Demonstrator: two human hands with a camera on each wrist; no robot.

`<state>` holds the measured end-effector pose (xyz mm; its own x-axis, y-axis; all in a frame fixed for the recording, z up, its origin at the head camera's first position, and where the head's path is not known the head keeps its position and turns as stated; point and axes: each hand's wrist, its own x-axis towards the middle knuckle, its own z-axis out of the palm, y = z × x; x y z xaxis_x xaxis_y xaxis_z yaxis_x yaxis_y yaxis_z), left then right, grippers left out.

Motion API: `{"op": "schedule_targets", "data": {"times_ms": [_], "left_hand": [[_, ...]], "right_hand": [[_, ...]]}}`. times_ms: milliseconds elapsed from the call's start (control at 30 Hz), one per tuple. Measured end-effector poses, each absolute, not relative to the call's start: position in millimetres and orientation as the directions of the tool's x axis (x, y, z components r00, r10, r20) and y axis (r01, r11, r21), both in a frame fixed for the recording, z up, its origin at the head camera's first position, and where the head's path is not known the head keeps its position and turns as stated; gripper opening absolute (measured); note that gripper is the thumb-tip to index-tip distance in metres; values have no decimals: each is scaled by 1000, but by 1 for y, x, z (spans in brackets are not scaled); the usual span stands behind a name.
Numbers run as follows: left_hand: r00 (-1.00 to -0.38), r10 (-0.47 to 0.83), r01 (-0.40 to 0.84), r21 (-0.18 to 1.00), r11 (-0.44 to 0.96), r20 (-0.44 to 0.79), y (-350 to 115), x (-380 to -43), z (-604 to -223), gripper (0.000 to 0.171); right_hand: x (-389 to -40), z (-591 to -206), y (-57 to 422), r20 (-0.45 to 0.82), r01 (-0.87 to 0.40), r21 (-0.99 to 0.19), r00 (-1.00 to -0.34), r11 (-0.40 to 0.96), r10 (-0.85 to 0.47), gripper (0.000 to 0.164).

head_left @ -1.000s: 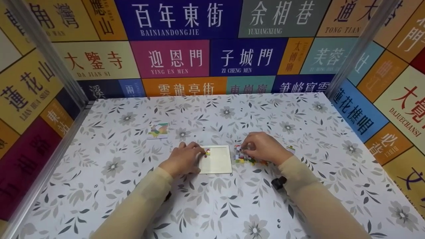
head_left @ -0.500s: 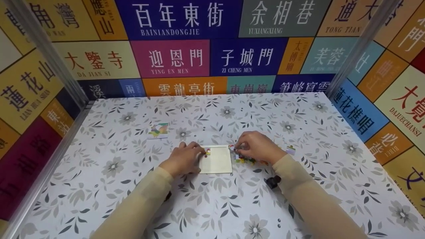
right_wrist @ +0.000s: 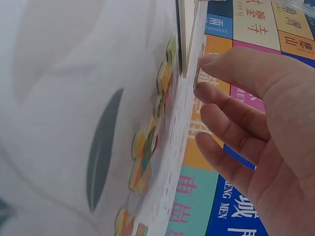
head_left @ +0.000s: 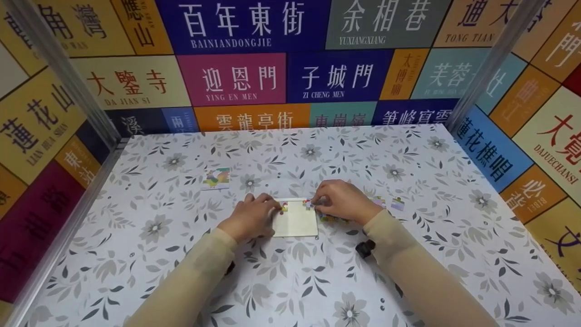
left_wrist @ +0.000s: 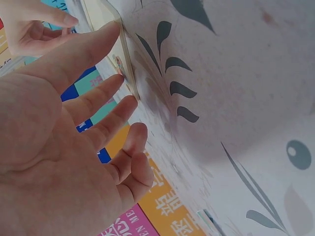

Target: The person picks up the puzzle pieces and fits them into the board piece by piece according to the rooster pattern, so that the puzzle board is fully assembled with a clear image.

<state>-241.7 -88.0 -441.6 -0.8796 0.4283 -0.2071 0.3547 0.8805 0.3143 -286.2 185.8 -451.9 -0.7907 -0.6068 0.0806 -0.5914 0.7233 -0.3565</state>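
A shallow cream puzzle tray point(head_left: 302, 225) lies on the table between the hands. My left hand point(head_left: 248, 216) rests along its left side. In the left wrist view its thumb point(left_wrist: 106, 39) and straight index finger touch the tray's rim. One colourful jigsaw piece point(head_left: 284, 208) sits in the tray's far left corner, by the left fingertips. My right hand point(head_left: 343, 200) pinches another jigsaw piece point(head_left: 307, 204) between thumb and index finger, over the tray's far right corner. In the right wrist view only this piece's thin edge point(right_wrist: 198, 77) shows, and the other fingers are loosely bent.
Several loose jigsaw pieces point(right_wrist: 142, 172) lie right of the tray, partly under the right hand in the head view. One more piece point(head_left: 397, 203) lies farther right. A small assembled picture point(head_left: 216, 178) lies at the back left. Sign-covered walls point(head_left: 245, 79) bound the table.
The right hand has moved left from the loose pieces to the tray's far right corner, carrying a jigsaw piece. The left hand has stayed in place.
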Motion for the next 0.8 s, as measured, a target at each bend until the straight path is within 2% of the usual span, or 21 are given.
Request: {"op": "schedule_targets", "data": {"times_ms": [800], "left_hand": [[-884, 426, 359, 301, 883, -195, -87, -241, -444, 60]], "right_hand": [[-287, -455, 158, 110, -680, -295, -722, 672, -683, 13]]}}
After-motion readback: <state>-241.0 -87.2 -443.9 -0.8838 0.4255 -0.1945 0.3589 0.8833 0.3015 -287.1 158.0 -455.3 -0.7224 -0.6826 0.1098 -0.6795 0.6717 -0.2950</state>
